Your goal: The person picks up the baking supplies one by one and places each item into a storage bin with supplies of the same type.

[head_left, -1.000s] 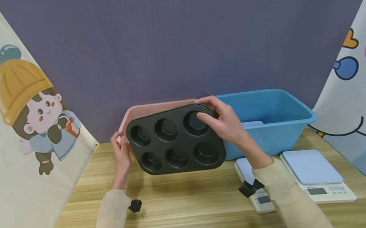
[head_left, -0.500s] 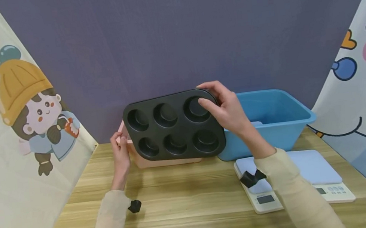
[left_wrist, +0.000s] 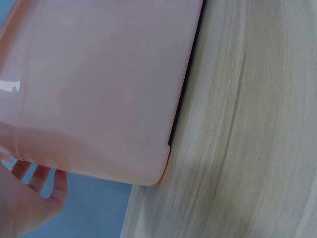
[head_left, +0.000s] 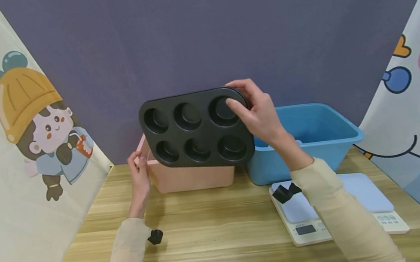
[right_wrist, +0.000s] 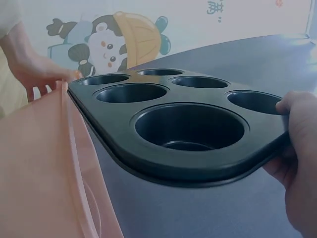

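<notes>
Right hand has its grip on the right end of the black muffin tray, held tilted in the air above the pink bin. Left hand pinches the pink bin's left rim. Wood-grain surface also carries a blue bin and two scales; purple backdrop, cartoon curtains either side.

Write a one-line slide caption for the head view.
Right hand lifts a six-cup muffin tin above a pink bin.

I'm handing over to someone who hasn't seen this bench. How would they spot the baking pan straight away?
Find the two plastic bins at the back of the wooden table, a pink bin beside a blue bin. The muffin pan is held up above the pink one by the right hand. It alone is black metal, with six round cups.
</notes>
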The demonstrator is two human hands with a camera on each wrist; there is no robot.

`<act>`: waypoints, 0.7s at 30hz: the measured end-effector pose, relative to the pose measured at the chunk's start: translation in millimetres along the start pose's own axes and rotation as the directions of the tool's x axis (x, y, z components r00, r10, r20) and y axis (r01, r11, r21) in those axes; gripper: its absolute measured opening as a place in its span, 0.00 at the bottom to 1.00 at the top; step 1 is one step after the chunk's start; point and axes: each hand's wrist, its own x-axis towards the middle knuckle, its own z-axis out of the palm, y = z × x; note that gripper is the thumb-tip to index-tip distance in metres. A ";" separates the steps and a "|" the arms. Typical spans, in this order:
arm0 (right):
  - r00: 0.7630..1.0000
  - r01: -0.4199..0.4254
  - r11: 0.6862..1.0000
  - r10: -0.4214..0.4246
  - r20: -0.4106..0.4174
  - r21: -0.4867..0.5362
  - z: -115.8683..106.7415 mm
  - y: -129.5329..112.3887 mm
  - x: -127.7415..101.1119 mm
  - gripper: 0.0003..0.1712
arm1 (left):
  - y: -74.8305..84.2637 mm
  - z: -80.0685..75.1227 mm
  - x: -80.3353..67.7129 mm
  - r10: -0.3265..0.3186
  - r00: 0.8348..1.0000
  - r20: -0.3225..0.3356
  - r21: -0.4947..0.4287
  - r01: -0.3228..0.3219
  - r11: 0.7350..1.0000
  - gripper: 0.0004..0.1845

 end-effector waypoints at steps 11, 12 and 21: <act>0.995 0.085 0.993 -0.089 -0.049 -0.080 5.6 5.5 19.0 0.18 | 3.9 -2.5 -1.3 -0.025 1.000 0.006 0.000 0.025 1.000 0.20; 0.995 0.086 0.992 -0.091 -0.051 -0.090 6.2 6.3 20.7 0.18 | 3.7 -2.8 -1.2 -0.025 1.000 0.008 -0.003 0.025 1.000 0.20; 0.992 0.092 0.989 -0.101 -0.076 -0.115 13.2 18.6 30.0 0.17 | 4.0 -4.0 0.0 -0.019 1.000 0.023 -0.022 0.019 1.000 0.21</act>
